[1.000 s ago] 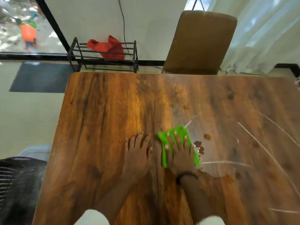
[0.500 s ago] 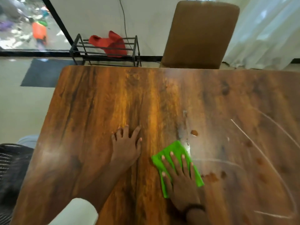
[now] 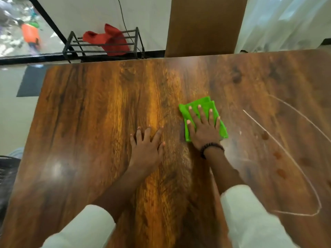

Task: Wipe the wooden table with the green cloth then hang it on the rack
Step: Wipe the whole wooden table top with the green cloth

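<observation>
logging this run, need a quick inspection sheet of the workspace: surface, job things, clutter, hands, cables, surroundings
surface: wooden table, glossy; brown spots and pale streaks on its right part
job's things: green cloth folded flat on the table; rack on the floor beyond the far edge
clutter: red cloth draped on the rack
hands: left hand flat on bare wood; right hand spread, pressing the cloth
cables: black cable down the wall
surroundings: chair, white curtain, dark mat

Green cloth (image 3: 202, 108) folded, flat on wooden table (image 3: 107, 113); rack (image 3: 105, 44) beyond.
</observation>
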